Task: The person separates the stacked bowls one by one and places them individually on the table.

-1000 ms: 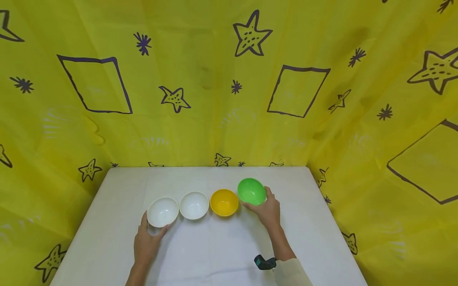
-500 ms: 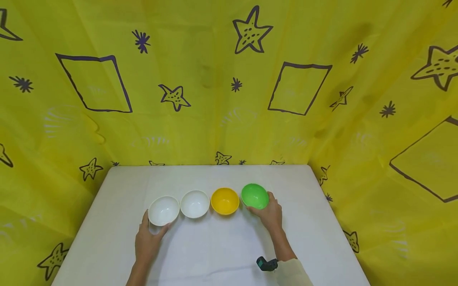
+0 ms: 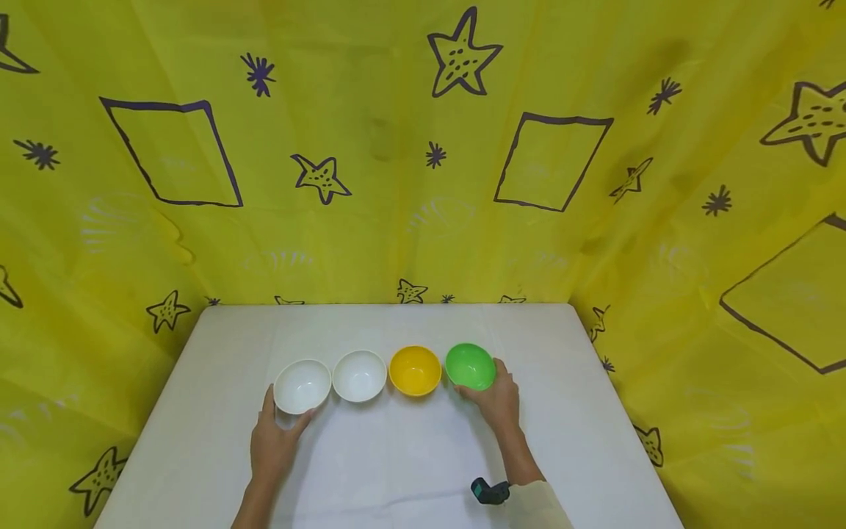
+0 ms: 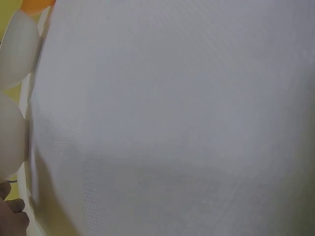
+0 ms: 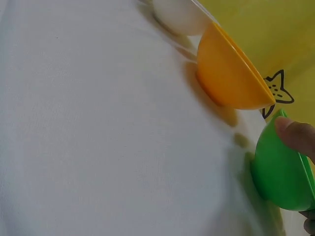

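Four bowls would be too exact a count to matter; several bowls stand in a row across the head view. At the left end, my left hand (image 3: pixel 272 447) holds a white bowl (image 3: pixel 302 386) between thumb and fingers. Beside it sits a second white bowl (image 3: pixel 360 376), then an orange-yellow bowl (image 3: pixel 415 371). My right hand (image 3: pixel 499 400) grips a green bowl (image 3: pixel 471 365) at the right end, thumb on the near side. In the right wrist view the thumb (image 5: pixel 295 135) lies over the green bowl's rim, and a small gap parts it from the orange-yellow bowl (image 5: pixel 229 71).
A white cloth covers the table (image 3: pixel 410 470). Yellow curtain (image 3: pixel 370 242) with dark star drawings closes off the back and both sides. A small black device (image 3: pixel 490 491) is at the right wrist, by a pale sleeve (image 3: pixel 538 507).
The right hand has brought the green bowl down and toward me, slightly to the right, in line with the others. The left hand keeps its hold on the white bowl.
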A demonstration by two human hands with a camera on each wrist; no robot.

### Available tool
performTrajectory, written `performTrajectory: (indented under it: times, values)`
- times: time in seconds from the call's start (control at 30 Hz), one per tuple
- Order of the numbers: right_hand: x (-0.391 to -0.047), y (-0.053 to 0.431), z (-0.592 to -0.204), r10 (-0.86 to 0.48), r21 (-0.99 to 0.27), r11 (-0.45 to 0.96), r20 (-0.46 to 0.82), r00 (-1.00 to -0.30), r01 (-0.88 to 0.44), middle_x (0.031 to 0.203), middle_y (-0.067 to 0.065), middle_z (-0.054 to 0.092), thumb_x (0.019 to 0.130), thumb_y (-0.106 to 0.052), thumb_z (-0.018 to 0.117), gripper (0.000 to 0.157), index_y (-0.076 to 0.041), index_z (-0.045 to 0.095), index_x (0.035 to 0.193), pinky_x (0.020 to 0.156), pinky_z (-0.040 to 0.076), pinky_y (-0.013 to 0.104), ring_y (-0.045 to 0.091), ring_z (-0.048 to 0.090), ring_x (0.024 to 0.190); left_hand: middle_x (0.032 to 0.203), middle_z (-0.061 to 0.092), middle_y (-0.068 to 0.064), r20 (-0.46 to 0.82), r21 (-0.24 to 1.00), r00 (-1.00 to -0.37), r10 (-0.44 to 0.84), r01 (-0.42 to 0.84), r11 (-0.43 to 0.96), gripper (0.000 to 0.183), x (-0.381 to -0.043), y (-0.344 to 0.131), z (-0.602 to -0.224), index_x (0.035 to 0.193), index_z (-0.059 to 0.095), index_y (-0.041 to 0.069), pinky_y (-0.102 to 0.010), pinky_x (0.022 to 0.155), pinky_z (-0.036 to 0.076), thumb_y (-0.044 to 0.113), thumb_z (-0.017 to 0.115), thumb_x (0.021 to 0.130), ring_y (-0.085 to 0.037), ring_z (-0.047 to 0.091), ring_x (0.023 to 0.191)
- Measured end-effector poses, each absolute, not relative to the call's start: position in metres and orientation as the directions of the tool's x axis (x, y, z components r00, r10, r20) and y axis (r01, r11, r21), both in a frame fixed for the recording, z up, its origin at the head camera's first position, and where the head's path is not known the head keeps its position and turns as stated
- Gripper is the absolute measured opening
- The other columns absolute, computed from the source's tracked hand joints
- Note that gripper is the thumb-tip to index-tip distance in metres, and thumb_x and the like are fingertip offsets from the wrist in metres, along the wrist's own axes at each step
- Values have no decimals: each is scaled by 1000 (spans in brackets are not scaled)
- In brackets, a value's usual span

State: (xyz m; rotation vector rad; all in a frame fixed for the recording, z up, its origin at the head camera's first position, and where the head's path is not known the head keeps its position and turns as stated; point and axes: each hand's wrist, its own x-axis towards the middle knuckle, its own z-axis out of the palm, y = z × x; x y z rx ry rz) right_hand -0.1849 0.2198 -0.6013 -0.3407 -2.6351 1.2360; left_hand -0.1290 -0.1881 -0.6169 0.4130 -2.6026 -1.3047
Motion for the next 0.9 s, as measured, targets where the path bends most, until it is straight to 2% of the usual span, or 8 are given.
performTrajectory:
  times: [0.17, 0.33, 0.47, 0.7, 0.9]
  values:
    - [-184, 218, -603, 285, -754, 649, 124, -950, 97, 133, 29, 63, 67, -34, 101, 100, 9, 51, 142, 102, 49, 66, 47, 61, 121, 159, 34, -36, 42, 800, -938, -343, -173, 574, 104, -130, -188, -619, 164, 21, -4, -74, 115, 30, 27, 87, 89, -60, 33, 143]
    - [-184, 218, -605, 281, -699, 706, 133, -950, 111, 148, 35, 51, 68, -41, 99, 111, 13, 44, 149, 117, 34, 69, 54, 47, 138, 160, 33, -36, 46, 806, -939, -341, -167, 567, 105, -130, -187, -619, 165, 20, -3, -74, 115, 29, 26, 86, 89, -60, 33, 144]
    - [-185, 217, -606, 279, -686, 718, 129, -951, 117, 151, 37, 46, 68, -42, 99, 114, 13, 42, 150, 117, 31, 70, 57, 40, 142, 159, 32, -38, 54, 819, -941, -333, -149, 555, 106, -130, -186, -617, 164, 18, -5, -73, 117, 27, 25, 86, 89, -60, 32, 144]
    - [-182, 214, -603, 275, -688, 719, 159, -948, 93, 147, 36, 51, 68, -42, 100, 113, 14, 44, 147, 122, 25, 66, 54, 38, 145, 158, 30, -41, 70, 828, -949, -307, -117, 549, 106, -129, -186, -614, 163, 16, -8, -69, 122, 19, 21, 86, 89, -61, 30, 144]
    - [-181, 214, -604, 268, -682, 728, 179, -947, 77, 144, 33, 55, 68, -44, 100, 109, 13, 47, 145, 125, 20, 63, 52, 39, 145, 162, 25, -39, 17, 827, -955, -295, -153, 541, 107, -130, -186, -613, 164, 11, -7, -68, 123, 16, 22, 83, 92, -59, 25, 148]
